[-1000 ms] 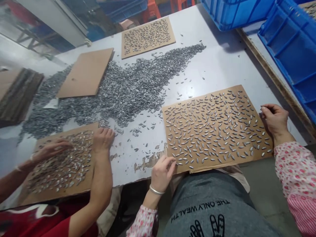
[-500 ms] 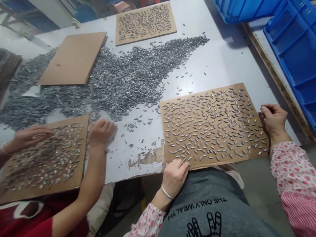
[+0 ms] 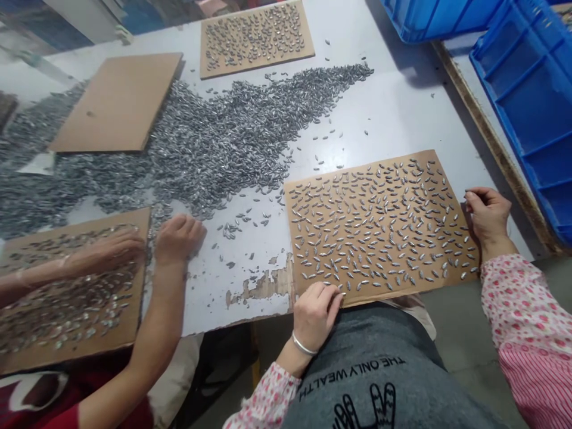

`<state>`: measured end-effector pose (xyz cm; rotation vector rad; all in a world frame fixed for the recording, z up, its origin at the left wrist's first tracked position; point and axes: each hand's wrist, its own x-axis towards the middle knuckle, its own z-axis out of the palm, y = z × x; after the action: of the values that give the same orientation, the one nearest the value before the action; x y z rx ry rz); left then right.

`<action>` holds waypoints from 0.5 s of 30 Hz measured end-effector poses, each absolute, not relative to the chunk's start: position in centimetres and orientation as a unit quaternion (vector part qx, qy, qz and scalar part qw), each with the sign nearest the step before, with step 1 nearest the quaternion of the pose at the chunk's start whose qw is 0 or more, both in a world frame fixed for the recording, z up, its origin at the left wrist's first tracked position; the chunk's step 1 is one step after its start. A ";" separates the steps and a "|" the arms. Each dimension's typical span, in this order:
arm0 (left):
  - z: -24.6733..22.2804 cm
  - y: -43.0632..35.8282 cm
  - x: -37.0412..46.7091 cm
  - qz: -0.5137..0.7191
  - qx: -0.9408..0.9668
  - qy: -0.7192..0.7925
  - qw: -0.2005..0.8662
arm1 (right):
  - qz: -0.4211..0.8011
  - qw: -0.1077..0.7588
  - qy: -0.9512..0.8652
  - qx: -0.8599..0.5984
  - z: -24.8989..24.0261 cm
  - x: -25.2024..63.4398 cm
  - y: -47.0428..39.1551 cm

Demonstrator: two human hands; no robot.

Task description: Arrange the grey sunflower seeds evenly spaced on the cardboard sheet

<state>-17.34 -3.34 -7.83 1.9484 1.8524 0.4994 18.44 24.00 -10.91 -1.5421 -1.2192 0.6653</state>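
Note:
A brown cardboard sheet (image 3: 379, 292) lies on the near edge of the table, scattered with small spindle-shaped silvery metal pieces (image 3: 378, 229). My left hand (image 3: 315, 313) is closed on the sheet's near left corner, its wrist wearing a bangle. A bright metal piece shows beside the thumb tip. By the sheet's right edge, my right hand (image 3: 489, 217) is closed, thumb and index finger pinched together just outside the edge. What those fingers hold, if anything, is too small to make out. A large heap of the same pieces (image 3: 232, 131) spreads across the table.
To my left, a co-worker's hand (image 3: 109, 250) passes over another covered cardboard sheet (image 3: 84, 351); the other hand (image 3: 179, 238) rests beside it. A bare sheet (image 3: 120, 101) lies on the heap, and a covered one (image 3: 257, 39) behind. Blue crates (image 3: 522, 113) stand right.
The view has shifted slightly, moving everything a little left. My hands keep nearly the same places at the sheet. The co-worker's far hand has swept right across their sheet.

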 end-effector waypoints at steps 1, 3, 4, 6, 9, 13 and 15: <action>-7.8 -3.3 -17.5 0.180 0.693 0.669 0.200 | 0.278 0.510 -0.503 -0.640 -10.9 18.4 24.0; -7.7 -3.2 -17.8 0.180 0.689 0.677 0.184 | 0.279 0.513 -0.500 -0.639 -10.9 18.4 24.0; -7.6 -3.0 -17.8 0.178 0.692 0.678 0.174 | 0.280 0.513 -0.501 -0.638 -10.9 18.5 24.0; -7.4 -2.7 -17.8 0.165 0.703 0.674 0.153 | 0.281 0.510 -0.504 -0.638 -11.0 18.6 24.0; -7.0 -2.0 -17.3 0.139 0.719 0.669 0.126 | 0.279 0.499 -0.506 -0.646 -10.9 18.5 24.0; -6.6 -1.5 -16.5 0.128 0.724 0.670 0.104 | 0.281 0.503 -0.500 -0.646 -10.1 17.6 23.8; -6.9 -1.6 -16.5 0.130 0.721 0.671 0.111 | 0.279 0.504 -0.495 -0.650 -9.7 17.1 23.6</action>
<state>-16.53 -1.57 -6.85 2.1193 1.9708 0.3826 17.09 23.63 -9.69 -1.5703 -1.1952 0.6744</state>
